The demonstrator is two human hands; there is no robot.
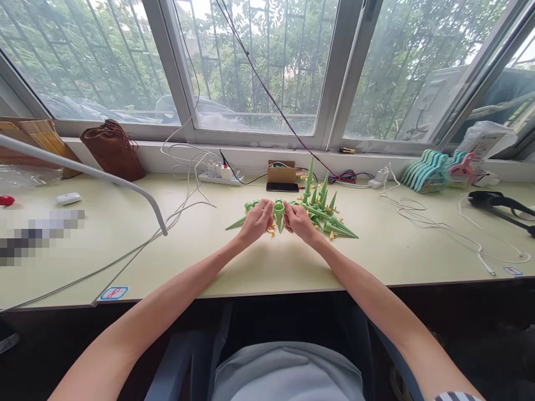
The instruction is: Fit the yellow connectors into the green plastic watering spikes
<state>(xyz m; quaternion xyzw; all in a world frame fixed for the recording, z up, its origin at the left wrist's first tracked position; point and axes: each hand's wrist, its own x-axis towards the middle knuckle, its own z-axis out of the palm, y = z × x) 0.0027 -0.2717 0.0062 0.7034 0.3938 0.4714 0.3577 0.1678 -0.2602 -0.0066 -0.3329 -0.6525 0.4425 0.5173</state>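
Note:
Between my two hands is a green plastic watering spike (279,214), its round open end up and its point towards me. My left hand (257,218) pinches it from the left, and my right hand (298,219) grips its other side. Just right of my right hand lies a pile of similar green spikes (334,225), several standing upright behind, with small yellow valves on them. More green spikes (237,223) lie partly hidden behind my left hand. Small yellow pieces (272,229) rest on the table below my hands.
On the pale table (188,262) behind my hands are a phone (282,187) and a small cardboard box (281,171). Cables run left to a power strip (221,176). Teal hangers (426,171) and a white cable (451,234) are at right; a brown pouch (112,150) stands at left.

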